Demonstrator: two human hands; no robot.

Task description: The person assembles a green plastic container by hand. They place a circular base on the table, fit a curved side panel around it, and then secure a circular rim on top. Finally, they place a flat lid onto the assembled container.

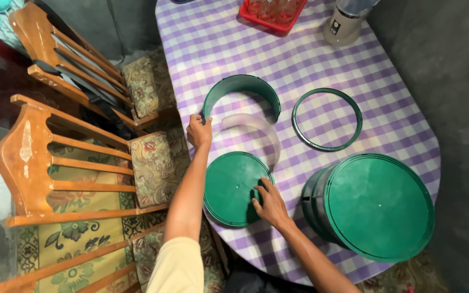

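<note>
A tabletop [397, 92] covered in a purple-and-white checked cloth carries five green plastic pieces and one clear one. The left hand [199, 132] reaches to the near left end of a curved green half-wall [241, 84] that stands on its edge, and its fingers [206, 121] touch that end; whether they pinch it cannot be told from this angle. The right hand [270, 203] lies flat on a green round disc [229, 187], fingers spread and released, pressing on the right part of the disc near its rim. The disc sits at the near edge of the tabletop, just in front of the person. Between the disc and the green half-wall stands one clear curved plastic piece [256, 130], close to both. One thin green ring [327, 119] lies flat to the right of the half-wall, apart from it. One large green round container [378, 203] rests on its side at the right, its wide closed face turned upward toward the camera, near the right hand but not touching it. At the far edge are one red tray [261, 19] with clear glasses and one pale appliance base [343, 24]. Two wooden chairs [61, 157] with floral cushions stand on the left.
</note>
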